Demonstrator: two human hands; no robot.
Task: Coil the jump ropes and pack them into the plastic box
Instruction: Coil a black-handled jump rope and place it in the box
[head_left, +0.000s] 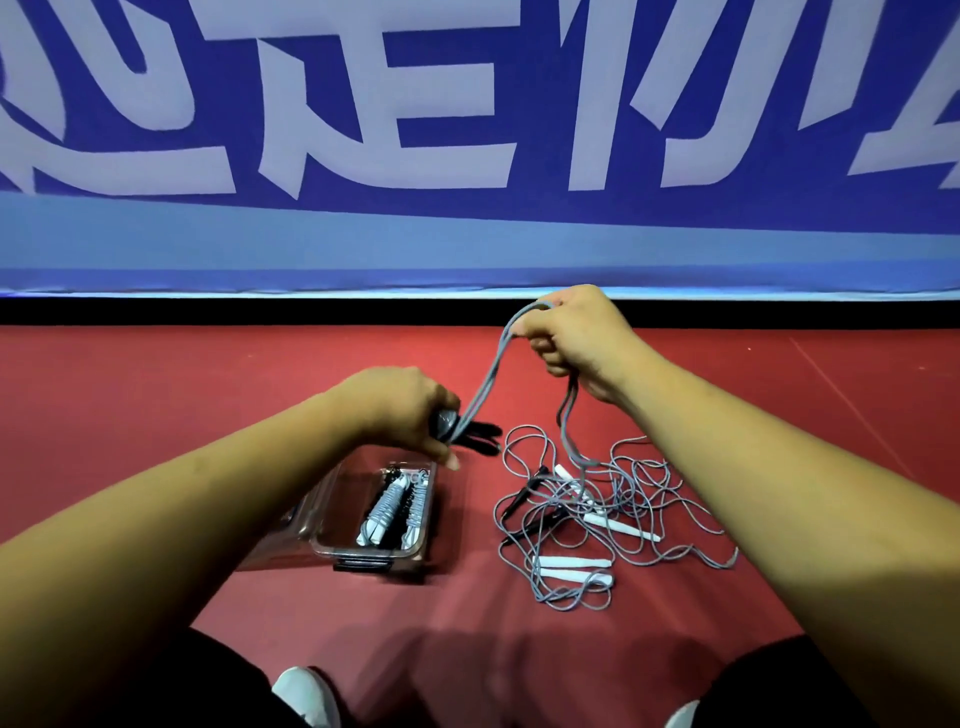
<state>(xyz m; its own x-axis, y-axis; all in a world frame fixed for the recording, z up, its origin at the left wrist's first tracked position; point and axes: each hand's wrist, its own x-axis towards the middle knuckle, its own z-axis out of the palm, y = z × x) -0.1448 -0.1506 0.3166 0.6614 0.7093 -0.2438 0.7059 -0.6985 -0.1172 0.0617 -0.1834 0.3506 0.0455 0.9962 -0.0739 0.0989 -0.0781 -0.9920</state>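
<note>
The left hand (400, 410) clamps the black handles (475, 436) while the right hand (569, 332) pinches the grey rope (493, 374) taut for coiling, above the floor (156, 395) beside the plastic box (374, 519).

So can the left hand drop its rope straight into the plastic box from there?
Probably yes: the left hand sits just above the open plastic box, with no lid over it. Coiled ropes already fill part of it.

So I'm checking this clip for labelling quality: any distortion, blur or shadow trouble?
Head view: wide-angle bending curves the blue banner and stretches both forearms; the left hand and right hand are slightly soft; soft shadows darken the red floor near the bottom edge; the plastic box shows mild glare.
</note>
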